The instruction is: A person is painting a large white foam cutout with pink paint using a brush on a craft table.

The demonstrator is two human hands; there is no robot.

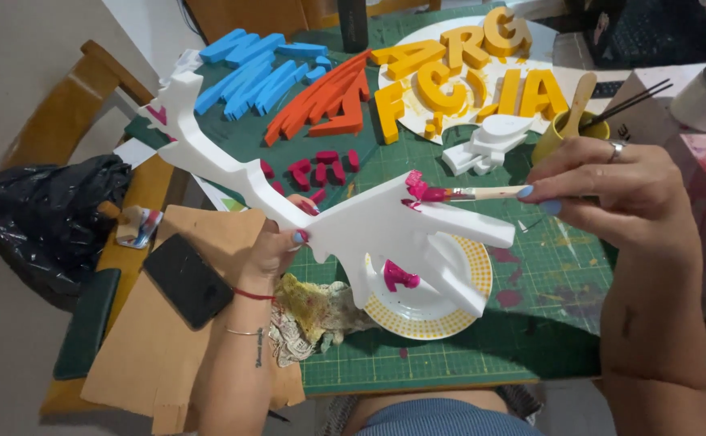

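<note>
Holding a big white foam shape point(345, 222) up over the table, with the left hand point(276, 246) pinched tight on its thin middle part. Seen from the head camera only. Clamped on a thin paintbrush point(470, 194), the right hand point(611, 194), fingers closed around the handle. Touching the top edge of the white shape with the pink brush tip, right where a pink patch sits. Under the shape, a yellow-rimmed plate point(458, 311) with a blob of pink paint point(400, 276) on it. Lying beside the plate, a stained rag point(317, 311). Spread over the green cutting mat point(530, 323) farther back: blue foam pieces point(256, 69), orange foam pieces point(325, 101), yellow foam letters point(466, 77) and small pink foam bits point(317, 169). Standing near the right hand, a yellow cup point(559, 133) with sticks in it. Resting on brown cardboard point(151, 347) at the left, a black phone point(187, 278), with a black bag point(42, 218) just past it.
</note>
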